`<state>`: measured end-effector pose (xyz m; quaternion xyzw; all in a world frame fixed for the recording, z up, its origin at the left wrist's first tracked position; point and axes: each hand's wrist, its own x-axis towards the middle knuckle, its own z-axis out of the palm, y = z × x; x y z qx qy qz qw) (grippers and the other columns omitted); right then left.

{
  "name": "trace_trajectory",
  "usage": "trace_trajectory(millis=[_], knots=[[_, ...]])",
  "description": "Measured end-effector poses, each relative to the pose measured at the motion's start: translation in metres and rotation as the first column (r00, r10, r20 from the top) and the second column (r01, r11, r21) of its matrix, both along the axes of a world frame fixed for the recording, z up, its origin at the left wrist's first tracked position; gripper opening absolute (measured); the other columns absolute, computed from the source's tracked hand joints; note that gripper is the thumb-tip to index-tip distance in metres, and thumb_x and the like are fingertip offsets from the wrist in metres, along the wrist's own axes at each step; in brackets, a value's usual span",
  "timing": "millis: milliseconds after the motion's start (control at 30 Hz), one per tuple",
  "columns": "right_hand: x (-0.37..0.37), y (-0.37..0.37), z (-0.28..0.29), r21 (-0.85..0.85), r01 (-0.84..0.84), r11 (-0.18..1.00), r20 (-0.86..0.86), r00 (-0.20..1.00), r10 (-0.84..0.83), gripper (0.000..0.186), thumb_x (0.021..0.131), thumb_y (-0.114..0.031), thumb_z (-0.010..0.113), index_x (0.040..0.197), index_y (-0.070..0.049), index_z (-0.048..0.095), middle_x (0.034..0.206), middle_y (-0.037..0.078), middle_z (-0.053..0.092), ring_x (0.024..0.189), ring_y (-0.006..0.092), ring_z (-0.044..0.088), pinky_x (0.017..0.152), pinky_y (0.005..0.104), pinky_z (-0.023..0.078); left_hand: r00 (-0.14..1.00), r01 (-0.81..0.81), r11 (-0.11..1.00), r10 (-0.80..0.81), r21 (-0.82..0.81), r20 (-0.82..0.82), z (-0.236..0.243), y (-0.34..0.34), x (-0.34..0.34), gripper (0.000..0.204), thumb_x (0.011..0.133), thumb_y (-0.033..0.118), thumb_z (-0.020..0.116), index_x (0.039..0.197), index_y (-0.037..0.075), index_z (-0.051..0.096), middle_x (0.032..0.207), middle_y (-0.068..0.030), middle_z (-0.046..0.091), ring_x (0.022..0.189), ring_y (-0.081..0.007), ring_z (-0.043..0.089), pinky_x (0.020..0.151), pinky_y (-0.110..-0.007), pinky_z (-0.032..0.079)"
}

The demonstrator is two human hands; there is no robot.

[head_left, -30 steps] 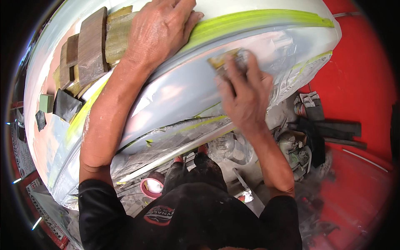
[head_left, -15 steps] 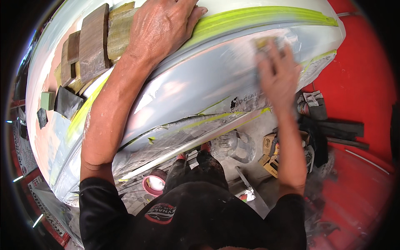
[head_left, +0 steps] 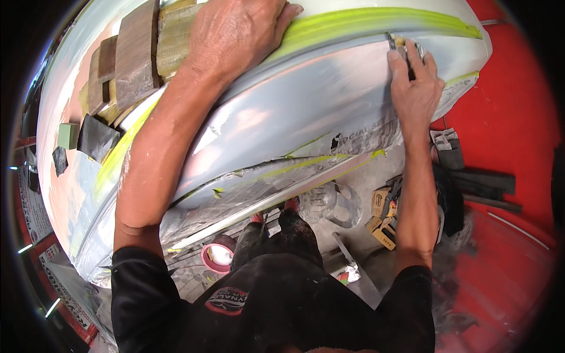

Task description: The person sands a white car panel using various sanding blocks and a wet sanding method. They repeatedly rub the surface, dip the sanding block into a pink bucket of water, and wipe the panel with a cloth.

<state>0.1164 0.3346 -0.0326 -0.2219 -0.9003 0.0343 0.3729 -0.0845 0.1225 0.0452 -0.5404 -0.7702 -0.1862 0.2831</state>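
My right hand (head_left: pixel 416 79) grips a small yellowish sanding block (head_left: pixel 401 44) with a dark edge, which looks like sandpaper. It presses the block against the grey and pinkish primed car panel (head_left: pixel 294 112), near the panel's right end. My left hand (head_left: pixel 238 32) rests on the upper part of the body, above the yellow-green masking tape (head_left: pixel 376 19). Its thumb stretches to the right; the other fingers are mostly cut off by the top of the picture. Just left of that hand lie a brown wooden block (head_left: pixel 137 56) and several similar ones.
A green block (head_left: pixel 68 136) and black sandpaper (head_left: pixel 97 139) lie on the body at left. Plastic sheeting (head_left: pixel 235 206) hangs below the panel. On the floor are a pink tub (head_left: pixel 216 257), a cardboard box (head_left: pixel 385 230) and a clear plastic stool (head_left: pixel 332 206). A red surface (head_left: pixel 512 117) stands at right.
My right hand has moved right and slightly up along the panel with the sanding block. My left hand stays on the upper body, with the whole view shifted slightly.
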Motion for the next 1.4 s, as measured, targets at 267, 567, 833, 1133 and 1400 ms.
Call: trace_trajectory(millis=[267,567,833,1133,1400], knots=[[0.009,-0.012,0.001,0.068,-0.147,0.987,0.156,0.979,0.135,0.047,0.095,-0.042,0.067,0.131,-0.012,0.073,0.139,0.032,0.058,0.117,0.0417,0.061,0.099,0.0489,0.042,1.000,0.012,1.000,-0.012,0.022,0.026,0.000,-0.004,-0.001,0.020,0.092,0.020,0.068,0.088,0.003,0.059,0.082,-0.0148,0.060,0.082,-0.0342,0.062,0.073,-0.046,0.053],[0.001,-0.073,0.030,-0.100,-0.293,0.951,0.209,0.928,0.308,0.045,0.094,-0.042,0.069,0.129,-0.013,0.074,0.134,0.033,0.061,0.118,0.0455,0.062,0.100,0.0512,0.043,0.999,0.011,1.000,-0.011,0.018,0.035,-0.001,-0.007,-0.002,0.019,0.091,0.020,0.068,0.088,0.003,0.060,0.083,-0.0153,0.062,0.082,-0.0347,0.063,0.073,-0.048,0.053],[-0.014,-0.030,0.028,-0.060,-0.140,0.988,0.188,0.971,0.149,0.047,0.092,-0.040,0.071,0.130,-0.013,0.073,0.131,0.033,0.063,0.118,0.0463,0.062,0.100,0.0516,0.044,1.000,0.016,1.000,-0.017,0.026,0.014,-0.001,-0.003,-0.004,0.019,0.091,0.019,0.069,0.088,0.003,0.059,0.082,-0.0156,0.061,0.082,-0.0350,0.063,0.072,-0.047,0.053],[-0.016,0.013,0.023,0.004,0.015,1.000,0.171,0.985,-0.015,0.047,0.088,-0.041,0.075,0.130,-0.019,0.074,0.140,0.025,0.060,0.107,0.0449,0.058,0.097,0.0514,0.046,0.999,0.032,0.999,-0.033,0.023,0.022,0.001,-0.004,-0.004,0.021,0.091,0.020,0.069,0.088,0.003,0.058,0.082,-0.0160,0.060,0.081,-0.0354,0.062,0.072,-0.047,0.053],[-0.010,0.016,0.021,-0.055,-0.080,0.995,0.179,0.980,0.089,0.045,0.091,-0.040,0.072,0.129,-0.016,0.074,0.136,0.029,0.061,0.113,0.0450,0.059,0.097,0.0510,0.047,1.000,0.018,0.999,-0.019,0.027,0.020,0.005,-0.004,0.002,0.021,0.092,0.021,0.069,0.089,0.004,0.058,0.082,-0.0151,0.058,0.081,-0.0331,0.060,0.072,-0.045,0.052]])
